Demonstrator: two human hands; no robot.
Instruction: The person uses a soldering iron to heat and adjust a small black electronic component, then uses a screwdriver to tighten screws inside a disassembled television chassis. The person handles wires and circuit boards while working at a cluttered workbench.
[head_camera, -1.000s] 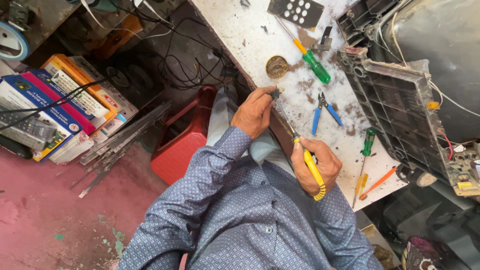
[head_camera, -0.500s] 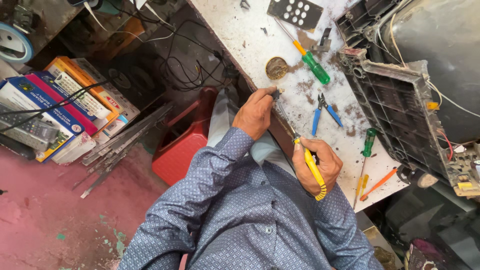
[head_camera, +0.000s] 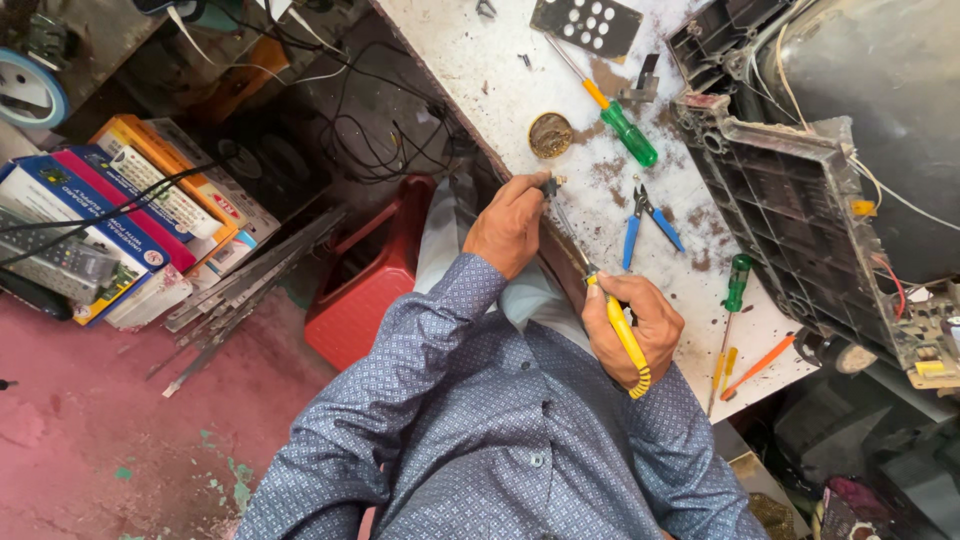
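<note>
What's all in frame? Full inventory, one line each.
soldering iron: 1, yellow handle, in the right hand, tip toward the left hand
small part: 1, dark, pinched in the left fingers
round tin: 1, brownish, on the bench beyond the left hand
large screwdriver: 1, green and orange, beside the tin
pliers: 1, blue grips, mid bench
small screwdrivers: about 3, green, yellow, orange, near bench edge
perforated plate: 1, dark, top of bench
open casing: 1, grey, right of bench
stool: 1, red, under the bench
boxes: several, multicoloured, floor left
left hand: 1, at bench edge
right hand: 1, on bench
</note>
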